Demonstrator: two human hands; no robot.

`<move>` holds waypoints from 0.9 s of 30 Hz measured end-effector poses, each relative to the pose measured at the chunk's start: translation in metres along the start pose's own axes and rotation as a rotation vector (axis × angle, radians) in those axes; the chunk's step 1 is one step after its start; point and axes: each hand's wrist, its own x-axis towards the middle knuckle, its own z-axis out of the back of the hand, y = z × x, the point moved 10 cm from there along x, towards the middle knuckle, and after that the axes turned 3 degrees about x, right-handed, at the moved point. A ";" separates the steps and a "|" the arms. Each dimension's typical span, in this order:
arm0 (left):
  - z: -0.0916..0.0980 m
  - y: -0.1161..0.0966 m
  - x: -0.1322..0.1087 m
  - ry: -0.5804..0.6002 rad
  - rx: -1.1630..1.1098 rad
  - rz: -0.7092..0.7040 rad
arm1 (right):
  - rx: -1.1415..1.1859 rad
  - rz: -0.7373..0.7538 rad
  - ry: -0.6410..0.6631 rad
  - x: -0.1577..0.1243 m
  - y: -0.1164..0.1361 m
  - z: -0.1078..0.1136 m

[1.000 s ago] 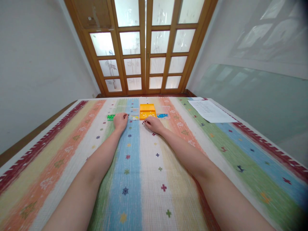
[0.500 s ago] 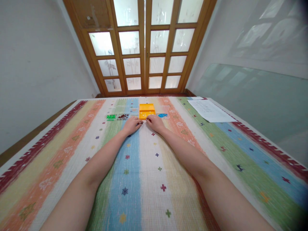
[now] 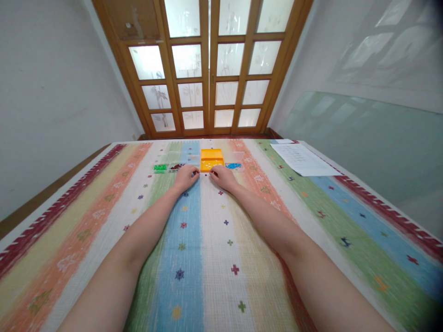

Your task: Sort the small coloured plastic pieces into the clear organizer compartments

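In the head view, I see two bare arms stretched out over a desk [image 3: 218, 286] with a stripy cloth [image 3: 187, 258]. The left hand [image 3: 187, 177] is curled, with its thumb close to its fingers. I can't tell if it has a tiny bit pinched there. The right hand [image 3: 222, 177] is curled too, and its tips are too small for me to see if they hold anything.

The open yellow box [image 3: 212, 153] has white bits [image 3: 213, 163] in it. It is just past the right hand, straight ahead and a little to the left. The left hand is just outside its near left corner, so the right is nearer. Little boxes make a long row from side to side: green bits [image 3: 160, 168] and dark red bits [image 3: 176, 166] on the left, blue bits [image 3: 233, 166] on the right. A tiny dark speck [image 3: 206, 174] sits between the hands.
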 end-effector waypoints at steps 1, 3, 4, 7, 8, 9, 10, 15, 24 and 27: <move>0.003 0.008 0.000 -0.027 0.009 0.037 | 0.000 -0.001 0.001 0.000 0.000 0.000; 0.011 0.024 -0.001 -0.084 0.033 0.120 | 0.003 -0.001 0.004 -0.001 0.000 0.001; 0.016 0.032 -0.002 -0.113 0.046 0.163 | 0.005 0.003 0.006 -0.001 0.000 0.001; 0.028 0.054 -0.007 -0.189 0.086 0.283 | 0.016 0.021 0.008 -0.002 0.002 0.002; 0.032 0.060 -0.009 -0.207 0.100 0.319 | 0.019 0.021 0.010 -0.002 0.002 0.002; 0.035 0.065 -0.011 -0.221 0.113 0.351 | 0.020 0.018 0.014 -0.002 0.002 0.002; 0.037 0.070 -0.013 -0.230 0.123 0.380 | 0.021 0.015 0.019 -0.001 0.002 0.001; 0.038 0.084 -0.018 -0.229 0.132 0.452 | 0.024 0.012 0.026 -0.001 0.003 0.001; 0.030 0.084 -0.014 -0.197 0.135 0.395 | 0.028 0.024 0.018 0.000 0.002 -0.001; 0.028 0.074 -0.011 -0.184 0.136 0.334 | 0.022 0.023 0.016 0.000 0.002 -0.001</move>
